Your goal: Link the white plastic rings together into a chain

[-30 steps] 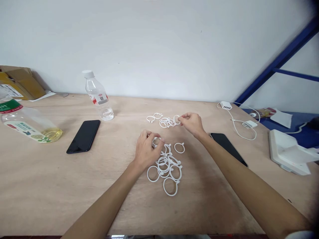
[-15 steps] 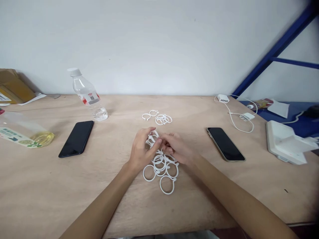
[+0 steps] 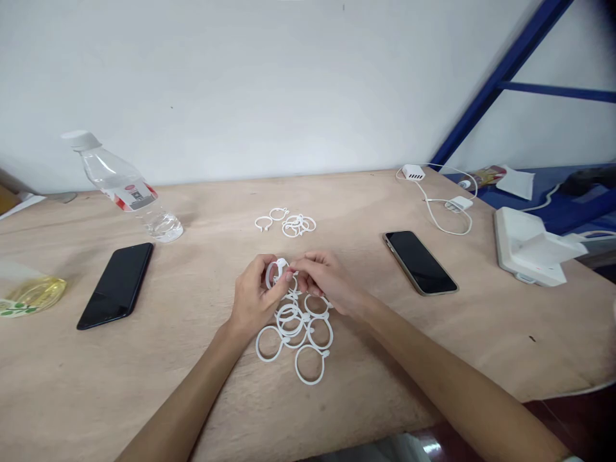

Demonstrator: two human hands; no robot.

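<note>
My left hand (image 3: pixel 251 294) is closed around a white plastic ring (image 3: pixel 268 276), held raised between thumb and fingers. My right hand (image 3: pixel 332 281) meets it from the right, its thumb and forefinger pinched at the ring's edge beside the left thumb. Exactly what the right fingertips grip is partly hidden. Below both hands lies a loose pile of several similar white rings (image 3: pixel 290 319), overlapping, each with a small tab or clasp. Farther back, a smaller group of white rings (image 3: pixel 299 226) rests on the wooden table (image 3: pixel 212 398).
To the left are a black phone (image 3: pixel 116 283), a tilted-looking water bottle (image 3: pixel 129 189) and a bottle of yellow liquid (image 3: pixel 36 295). On the right lie another phone (image 3: pixel 421 262), a white charger with cable (image 3: pixel 412 172) and a white plug device (image 3: pixel 527 247).
The view has shifted and tilted, so most things sit farther left in it. The ring in my left hand now shows more upright, and both hands stay together.
</note>
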